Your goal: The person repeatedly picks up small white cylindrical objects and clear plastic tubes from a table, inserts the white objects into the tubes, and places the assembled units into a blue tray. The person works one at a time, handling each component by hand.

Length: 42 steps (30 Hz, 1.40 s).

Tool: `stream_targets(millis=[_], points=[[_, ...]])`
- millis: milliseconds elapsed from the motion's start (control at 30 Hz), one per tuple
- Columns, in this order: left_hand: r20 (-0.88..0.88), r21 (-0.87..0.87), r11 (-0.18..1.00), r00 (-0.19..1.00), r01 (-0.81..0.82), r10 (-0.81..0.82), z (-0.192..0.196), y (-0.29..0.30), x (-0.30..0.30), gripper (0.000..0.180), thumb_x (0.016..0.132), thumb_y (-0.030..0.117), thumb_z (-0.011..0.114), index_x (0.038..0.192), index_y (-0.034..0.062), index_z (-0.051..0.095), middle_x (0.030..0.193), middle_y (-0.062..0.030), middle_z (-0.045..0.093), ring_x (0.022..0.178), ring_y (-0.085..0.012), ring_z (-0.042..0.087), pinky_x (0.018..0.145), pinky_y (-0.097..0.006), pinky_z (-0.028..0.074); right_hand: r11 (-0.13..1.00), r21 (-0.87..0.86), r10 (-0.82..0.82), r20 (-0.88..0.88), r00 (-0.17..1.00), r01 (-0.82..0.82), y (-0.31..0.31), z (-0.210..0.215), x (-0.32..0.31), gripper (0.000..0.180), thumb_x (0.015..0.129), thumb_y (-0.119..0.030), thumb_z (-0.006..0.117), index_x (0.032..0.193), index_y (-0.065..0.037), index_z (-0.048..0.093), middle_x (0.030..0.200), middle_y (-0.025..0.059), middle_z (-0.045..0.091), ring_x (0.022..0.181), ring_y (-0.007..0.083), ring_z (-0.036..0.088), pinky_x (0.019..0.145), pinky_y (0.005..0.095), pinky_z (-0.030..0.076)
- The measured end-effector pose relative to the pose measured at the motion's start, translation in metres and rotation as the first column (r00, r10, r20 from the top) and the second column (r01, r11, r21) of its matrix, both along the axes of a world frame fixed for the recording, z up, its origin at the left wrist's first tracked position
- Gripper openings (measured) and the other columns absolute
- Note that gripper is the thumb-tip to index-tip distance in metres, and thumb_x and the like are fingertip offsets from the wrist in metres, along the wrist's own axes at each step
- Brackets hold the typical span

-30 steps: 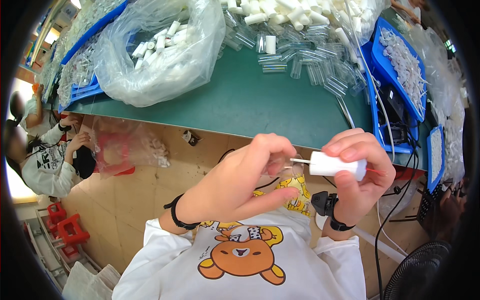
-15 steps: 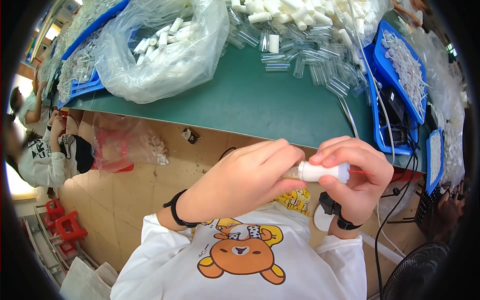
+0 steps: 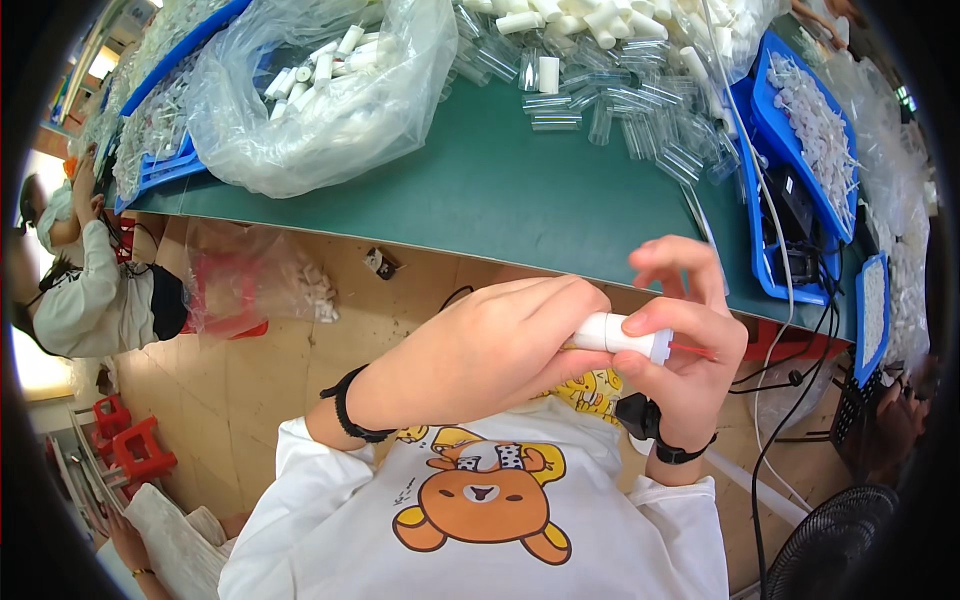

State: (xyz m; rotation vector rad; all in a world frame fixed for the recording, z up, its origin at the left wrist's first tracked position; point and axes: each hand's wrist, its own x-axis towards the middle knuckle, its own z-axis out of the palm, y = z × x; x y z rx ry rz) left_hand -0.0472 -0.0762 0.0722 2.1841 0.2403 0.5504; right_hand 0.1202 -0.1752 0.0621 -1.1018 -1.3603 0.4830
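A short white plastic cylinder (image 3: pixel 622 334) is held level between my two hands, just off the table's near edge. My left hand (image 3: pixel 505 330) is closed around its left end and hides that part. At the right end, my right hand (image 3: pixel 690 345) pinches it between thumb and index finger, while the other fingers are lifted away. A pale notched cap forms this end, and a thin red piece (image 3: pixel 692 350) sticks out of it toward my right palm.
Across the green table (image 3: pixel 400 215) lie a plastic bag (image 3: pixel 310 170) of white cylinders, loose clear tubes (image 3: pixel 650 125) and a white pile. Blue trays (image 3: pixel 762 255) with small white parts and black cables stand right. A black fan (image 3: pixel 835 545) is lower right; co-workers sit left.
My right hand has shifted left with the cylinder, and its upper fingers have lifted off and spread. At the left a co-worker's arms have risen, and another person's hand has appeared lower left.
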Motion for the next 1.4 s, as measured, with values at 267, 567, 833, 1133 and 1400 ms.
stream_targets(millis=[267,567,833,1133,1400], points=[[0.083,0.092,0.995,0.996,-0.033,0.025,-0.003,-0.004,0.001,0.027,0.08,0.018,0.07,0.091,0.001,0.051,0.083,-0.0104,0.058,0.077,-0.028,0.06,0.065,-0.036,0.05,0.963,-0.18,0.129,-0.344,0.93,-0.2,-0.007,-0.007,-0.005,0.024,0.066,-0.002,0.079,0.089,-0.001,0.07,0.114,0.0147,0.055,0.098,0.02,0.056,0.08,0.031,0.046],[0.012,-0.034,0.998,0.999,0.044,-0.043,-0.002,-0.005,-0.002,0.026,0.081,0.015,0.069,0.093,0.0009,0.052,0.084,-0.0107,0.057,0.077,-0.0284,0.06,0.067,-0.037,0.049,0.989,0.012,0.144,-0.164,0.976,-0.144,-0.005,-0.018,0.001,0.026,0.065,-0.003,0.078,0.089,-0.001,0.07,0.095,0.0109,0.061,0.092,0.0222,0.055,0.08,0.0333,0.046],[-0.01,0.017,1.0,1.0,0.016,-0.016,-0.007,-0.008,0.0,0.035,0.076,0.017,0.075,0.101,0.0015,0.056,0.084,-0.0112,0.061,0.073,-0.0291,0.06,0.064,-0.035,0.049,0.994,0.014,0.112,-0.278,0.954,-0.113,-0.004,-0.035,-0.01,0.021,0.066,-0.004,0.076,0.086,-0.002,0.07,0.103,0.0096,0.055,0.098,0.0245,0.052,0.086,0.037,0.044],[-0.031,-0.153,0.987,0.998,0.05,-0.055,-0.005,-0.01,-0.001,0.036,0.075,0.011,0.074,0.105,0.0014,0.054,0.086,-0.0112,0.061,0.073,-0.03,0.061,0.063,-0.035,0.049,0.975,0.101,0.223,-0.451,0.864,-0.199,-0.004,-0.043,-0.019,0.023,0.068,-0.001,0.076,0.091,-0.001,0.069,0.112,0.0127,0.054,0.104,0.0267,0.053,0.089,0.0388,0.044],[-0.055,-0.071,0.996,0.997,0.052,-0.056,0.0,-0.012,-0.005,0.033,0.074,0.009,0.073,0.1,0.0019,0.054,0.087,-0.0115,0.061,0.076,-0.0323,0.062,0.064,-0.037,0.049,0.917,0.136,0.377,-0.605,0.702,-0.375,-0.006,-0.043,-0.022,0.033,0.069,0.0,0.077,0.101,-0.002,0.07,0.125,0.0172,0.05,0.111,0.0282,0.052,0.092,0.0394,0.043]])
